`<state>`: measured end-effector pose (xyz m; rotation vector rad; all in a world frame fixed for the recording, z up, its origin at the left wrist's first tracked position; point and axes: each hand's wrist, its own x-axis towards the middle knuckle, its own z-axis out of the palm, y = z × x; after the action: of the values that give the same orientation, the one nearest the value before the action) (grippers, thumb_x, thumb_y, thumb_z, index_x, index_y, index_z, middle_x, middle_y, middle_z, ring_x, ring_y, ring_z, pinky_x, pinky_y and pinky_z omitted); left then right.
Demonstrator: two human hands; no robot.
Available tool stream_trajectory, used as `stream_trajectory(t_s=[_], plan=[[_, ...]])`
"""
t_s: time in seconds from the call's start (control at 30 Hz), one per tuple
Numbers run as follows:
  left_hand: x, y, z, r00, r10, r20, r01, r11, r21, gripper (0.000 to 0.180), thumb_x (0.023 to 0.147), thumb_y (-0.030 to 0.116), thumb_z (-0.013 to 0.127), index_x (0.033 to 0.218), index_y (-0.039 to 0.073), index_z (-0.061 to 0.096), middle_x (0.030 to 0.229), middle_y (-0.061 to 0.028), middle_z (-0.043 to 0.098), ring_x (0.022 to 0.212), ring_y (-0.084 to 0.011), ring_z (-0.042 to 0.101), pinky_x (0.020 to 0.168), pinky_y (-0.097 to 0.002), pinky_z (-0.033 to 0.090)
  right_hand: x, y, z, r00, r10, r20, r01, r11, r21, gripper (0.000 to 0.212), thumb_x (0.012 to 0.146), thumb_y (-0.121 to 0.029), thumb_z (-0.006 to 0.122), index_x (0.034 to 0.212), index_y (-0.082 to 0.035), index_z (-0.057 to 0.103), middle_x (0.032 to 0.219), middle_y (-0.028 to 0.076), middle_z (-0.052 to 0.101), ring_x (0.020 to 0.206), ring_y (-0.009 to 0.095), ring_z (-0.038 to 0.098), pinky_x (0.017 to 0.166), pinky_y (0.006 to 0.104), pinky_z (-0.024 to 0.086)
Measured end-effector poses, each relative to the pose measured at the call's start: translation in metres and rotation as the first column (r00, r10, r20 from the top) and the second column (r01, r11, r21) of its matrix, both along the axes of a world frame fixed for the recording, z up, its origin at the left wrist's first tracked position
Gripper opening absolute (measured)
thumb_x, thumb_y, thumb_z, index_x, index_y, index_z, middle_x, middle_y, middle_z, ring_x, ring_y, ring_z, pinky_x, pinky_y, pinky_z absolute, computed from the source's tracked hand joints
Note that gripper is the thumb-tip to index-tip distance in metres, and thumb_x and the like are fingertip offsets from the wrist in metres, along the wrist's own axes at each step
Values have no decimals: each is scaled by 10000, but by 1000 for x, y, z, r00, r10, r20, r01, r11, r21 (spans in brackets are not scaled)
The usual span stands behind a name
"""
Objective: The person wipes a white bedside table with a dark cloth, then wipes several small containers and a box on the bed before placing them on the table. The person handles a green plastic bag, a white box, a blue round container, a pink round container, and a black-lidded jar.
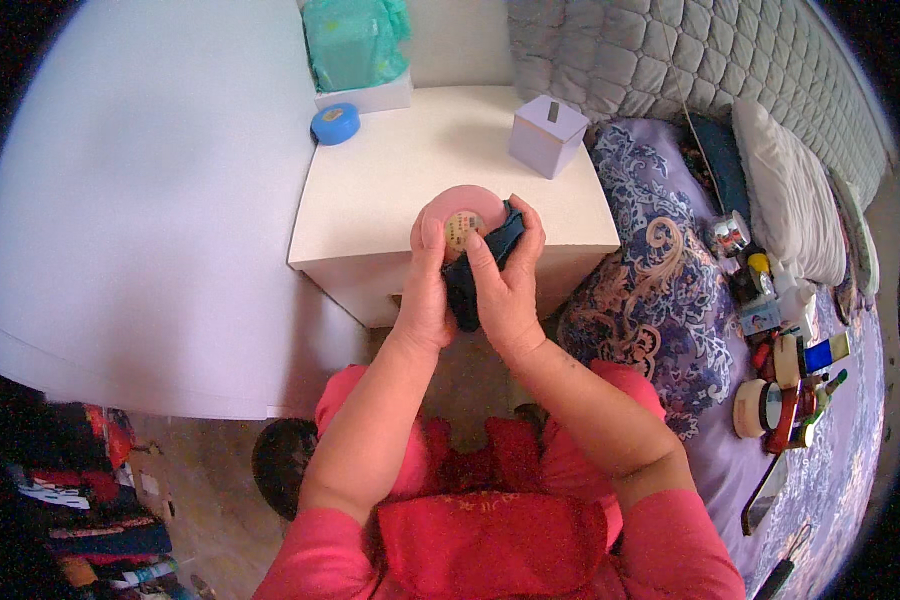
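Observation:
Above the front edge of a white bedside cabinet (390, 190), both my hands hold a round pink container (475, 204) with a pale round label facing up. My left hand (426, 292) is closed around its left side, thumb against the label's edge. My right hand (512, 292) presses a dark blue-green cloth (462, 292) against the container's right side. The cloth is bunched under the right thumb, and part of it hangs between my palms. What lies beneath the container is hidden by my hands.
On the cabinet stand a lilac lidded box (548, 137), a blue round tin (336, 123), and a green plastic bag (356, 45) on a white box (370, 95). The bed (650, 270) at right carries several jars and bottles. A pale panel (160, 200) fills the left.

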<state>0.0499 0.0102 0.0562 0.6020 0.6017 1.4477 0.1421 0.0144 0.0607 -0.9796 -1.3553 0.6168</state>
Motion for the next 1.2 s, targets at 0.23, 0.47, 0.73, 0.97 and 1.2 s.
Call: stream_trajectory(t_s=[0.23,0.47,0.73,0.97,1.2], plan=[[-7,-3,17,987,-37,-156,62,985,159,431,911,382,507,1232,95,521,1197,-54,563,1105,-186,529,960,-323,405,24,13,13,936,253,-244,-302,934,-190,366,891,-190,589,1204,-38,474,1099,110,539,999,194,523,896,306,424],[-15,-18,15,951,-161,-263,165,986,-10,437,898,375,527,1239,102,513,1162,-56,574,1093,-181,529,947,-330,409,48,15,42,803,525,-280,-593,666,-453,339,810,-210,658,1100,-51,581,942,42,591,864,123,544,773,251,459],[-3,-10,3,993,-77,94,83,995,-63,534,874,479,572,1245,115,449,1195,-65,529,1088,-201,529,915,-372,450,26,13,26,852,104,-513,-294,906,-305,404,860,-200,622,1212,-60,481,1096,82,523,985,175,504,883,283,417],[6,-5,15,995,84,58,-77,991,-112,598,909,517,475,1255,30,482,1190,-112,573,1063,-247,571,917,-368,467,4,4,-6,999,19,49,-18,1000,-13,575,851,-136,607,1313,2,295,1315,214,294,1244,349,314,1069,409,249],[-10,-2,10,998,-48,43,50,998,-44,496,929,444,475,1253,68,472,1178,-80,552,1063,-204,547,925,-345,444,21,6,16,984,161,71,-161,987,-8,476,846,-170,632,1241,-15,417,1223,181,421,1161,305,423,1017,358,327]])
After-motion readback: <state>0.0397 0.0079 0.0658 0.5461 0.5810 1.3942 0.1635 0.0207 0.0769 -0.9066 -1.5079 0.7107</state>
